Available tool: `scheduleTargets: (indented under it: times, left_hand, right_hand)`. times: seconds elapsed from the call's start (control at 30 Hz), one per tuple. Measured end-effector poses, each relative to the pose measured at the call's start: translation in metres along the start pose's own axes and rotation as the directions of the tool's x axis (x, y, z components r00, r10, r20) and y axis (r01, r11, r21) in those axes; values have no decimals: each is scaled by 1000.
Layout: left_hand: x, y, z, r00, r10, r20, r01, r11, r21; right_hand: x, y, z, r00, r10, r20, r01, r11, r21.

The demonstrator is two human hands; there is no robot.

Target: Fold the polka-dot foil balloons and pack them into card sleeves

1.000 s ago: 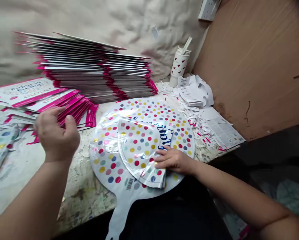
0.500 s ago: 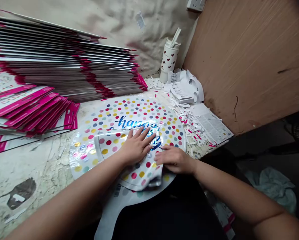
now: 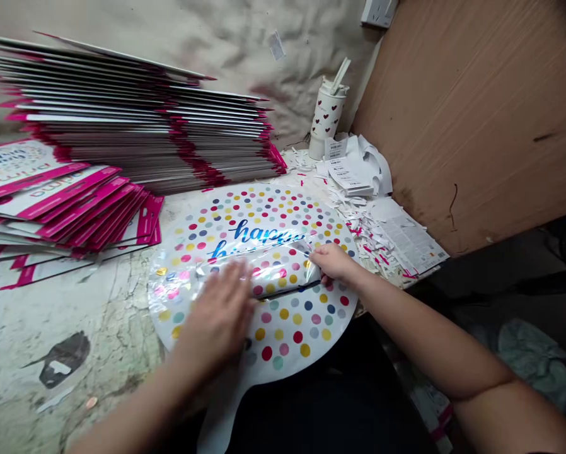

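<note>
A flat round foil balloon with coloured dots and blue lettering lies on the worktable. On top of it rests a second dotted balloon, folded into a narrow strip. My right hand pinches the strip's right end. My left hand, blurred by motion, lies flat with fingers spread over the strip's left part and the balloon beneath.
A tall stack of pink-edged cards stands at the back left, with more cards fanned out in front. A heart-patterned cup, paper slips and scraps sit at the back right. A brown board closes the right side.
The upper balloon went from a wide folded wedge to a narrow strip. My left hand came from the card pile onto the balloon and slid back toward me. My right hand moved up.
</note>
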State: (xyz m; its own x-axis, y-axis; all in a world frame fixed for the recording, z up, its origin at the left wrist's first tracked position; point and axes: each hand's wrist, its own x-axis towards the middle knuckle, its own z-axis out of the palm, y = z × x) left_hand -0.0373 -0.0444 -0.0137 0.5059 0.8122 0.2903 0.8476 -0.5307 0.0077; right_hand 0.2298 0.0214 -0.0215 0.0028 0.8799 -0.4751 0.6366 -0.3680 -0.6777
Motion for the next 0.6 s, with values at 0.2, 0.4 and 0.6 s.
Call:
scheduleTargets:
  times: [0.2,0.4,0.6]
  left_hand:
    - [-8,50,35,984,85,158,-80,996,-36]
    - [-9,39,33,975,112,193,-107,994,-39]
    - [-5,41,25,957,101,271,-72,990,-118]
  right_hand:
    - [-34,-13,13,845,-437,-308,261,840,-475]
    - [-35,-1,36,871,-489,49,377,600,-705]
    - [-49,17,17,635,-757,151,562,319,-763]
